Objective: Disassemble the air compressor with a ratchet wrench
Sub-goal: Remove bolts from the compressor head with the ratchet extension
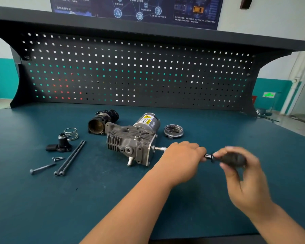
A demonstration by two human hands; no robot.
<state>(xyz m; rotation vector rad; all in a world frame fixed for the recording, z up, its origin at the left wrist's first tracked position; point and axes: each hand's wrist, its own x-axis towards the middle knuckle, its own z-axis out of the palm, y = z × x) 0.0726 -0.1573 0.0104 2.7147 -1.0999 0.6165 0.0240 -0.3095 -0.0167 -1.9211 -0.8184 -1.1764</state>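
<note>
The right hand (243,175), nearest the camera and blurred, has its fingers and thumb curled round the black handle of the ratchet wrench (232,160), a tool with a chrome shaft lying roughly level above the table. Just left of it, the left hand (180,155) is closed over the middle of the shaft, knuckles up, so that stretch of the tool is hidden. The shaft's chrome tip shows beyond the left hand and meets the right-hand flange of the air compressor (130,143), a grey cast-metal block with cooling fins and a silver cylindrical motor bearing a yellow label at its rear. The compressor sits on the dark teal table mat (42,208), near the middle.

To its left lie two long black bolts (70,158) side by side, a shorter grey bolt (42,168) nearer the table's front edge, and small screws (58,158) between them. Behind these stands a black plastic fitting with a metal top (62,144), with a bare wire coil spring (71,133) just beyond it. A black cylindrical housing with a brass-coloured bore (100,122) rests behind the compressor's left end, touching or nearly touching it. A round grey metal cap (173,131) lies open side up to the motor's right.

A black perforated pegboard (130,71) rises at the table's back, and a dark blue poster (136,9) hangs on the wall above.
</note>
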